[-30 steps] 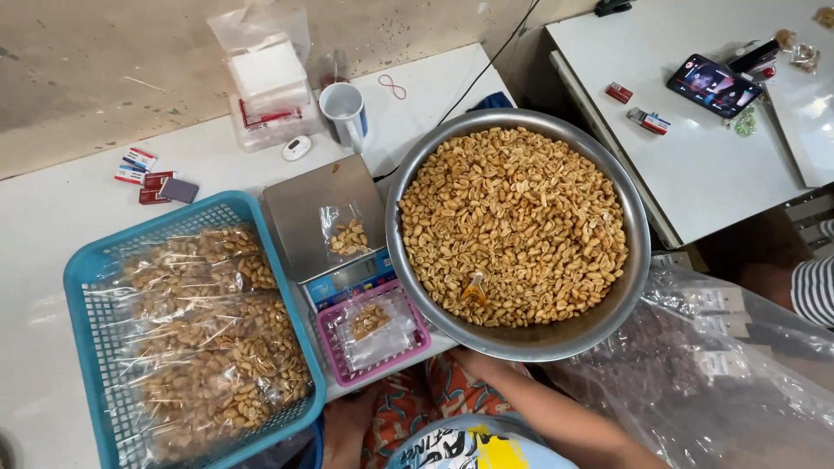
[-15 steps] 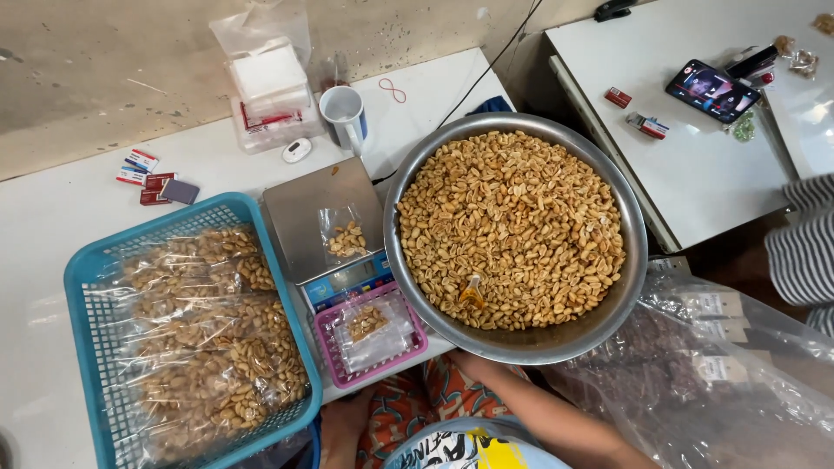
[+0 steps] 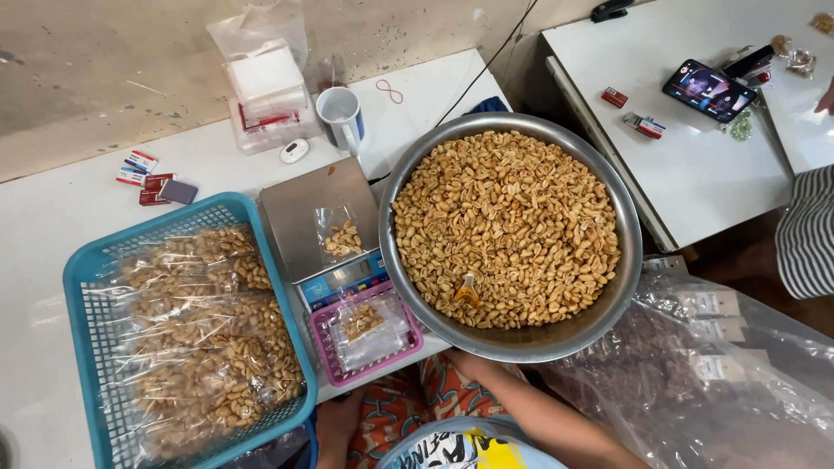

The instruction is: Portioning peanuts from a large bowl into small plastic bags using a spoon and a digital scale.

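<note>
Head view: clear peanut bags (image 3: pixel 204 339) in blue basket (image 3: pixel 82 269)

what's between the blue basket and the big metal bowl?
Head view: a small scale with a little clear bag of peanuts on its pan, and in front of it a pink tray holding more small bags, between blue basket and metal bowl.

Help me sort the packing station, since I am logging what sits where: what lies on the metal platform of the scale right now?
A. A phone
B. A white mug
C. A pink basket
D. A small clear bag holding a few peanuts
D: a small clear bag with a few peanuts lies on the scale platform; the white mug stands behind it on the table.
</note>
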